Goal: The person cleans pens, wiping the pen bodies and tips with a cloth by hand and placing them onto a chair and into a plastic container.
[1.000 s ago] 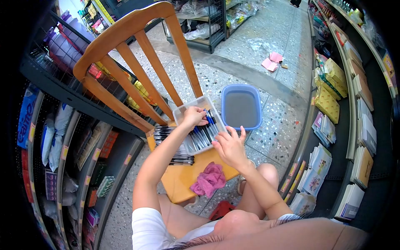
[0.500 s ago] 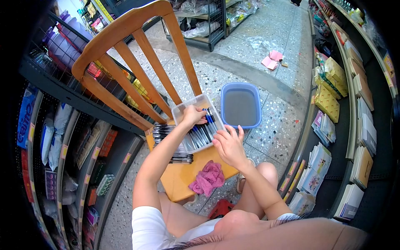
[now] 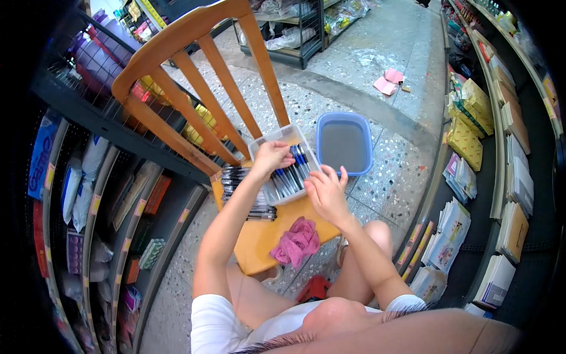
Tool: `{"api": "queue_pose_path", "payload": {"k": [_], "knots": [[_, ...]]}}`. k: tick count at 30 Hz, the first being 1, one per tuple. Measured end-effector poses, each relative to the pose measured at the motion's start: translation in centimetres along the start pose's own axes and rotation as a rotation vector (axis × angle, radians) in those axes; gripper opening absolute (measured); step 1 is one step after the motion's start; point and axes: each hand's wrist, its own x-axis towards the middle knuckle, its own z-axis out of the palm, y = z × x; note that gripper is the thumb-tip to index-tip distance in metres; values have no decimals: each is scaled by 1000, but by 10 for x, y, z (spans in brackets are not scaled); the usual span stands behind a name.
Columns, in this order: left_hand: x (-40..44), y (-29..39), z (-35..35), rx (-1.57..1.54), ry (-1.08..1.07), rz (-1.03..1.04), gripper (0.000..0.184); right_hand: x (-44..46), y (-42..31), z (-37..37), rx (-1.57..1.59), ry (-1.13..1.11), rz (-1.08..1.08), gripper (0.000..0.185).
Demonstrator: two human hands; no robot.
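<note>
**Pens at risk of spilling near the seat's edge**

With the clock centred on the box, the left hand is held over its middle, fingers pinched together at the pens; whether one is gripped cannot be told. The right hand is set at four o'clock, fingers loosely spread against the wall of the clear box. If pressed unevenly there, the box could be slid or tipped, since its right side appears close to the edge of the chair seat. Whether any part overhangs cannot be judged.

At eight o'clock, loose pens are heaped beside the box; they could be rolled off if nudged by the left forearm. At six o'clock, a crumpled pink cloth is seen, which could be snagged. At two o'clock, the blue basin is placed on the floor, where dropped pens might be caught.
</note>
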Motion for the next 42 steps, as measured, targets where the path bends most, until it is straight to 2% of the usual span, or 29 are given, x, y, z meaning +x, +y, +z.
{"api": "queue_pose_path", "payload": {"k": [3,6,9,13,16,23,35,42], "knots": [[-51,8,-15,-129,-9,150,30,1,-4,2,-5,96,-39,18],[-111,6,-35,-136,139,234,28,3,-17,-2,52,184,-165,16],[-142,-31,-66,-179,298,214,25,0,-31,-3,165,213,-367,17],[-153,-107,-95,-69,447,185,19,-15,-53,16,279,63,-581,15],[-160,-148,-96,-106,488,111,22,-34,-59,46,233,-220,-599,13],[-178,-156,-92,-288,527,184,24,-62,-59,97,-112,-401,-394,12],[-200,-162,-96,-260,460,163,26,-79,-63,122,-298,-395,-346,11],[-201,-167,-89,-157,401,29,26,-78,-67,125,-324,-412,-298,10]]}}
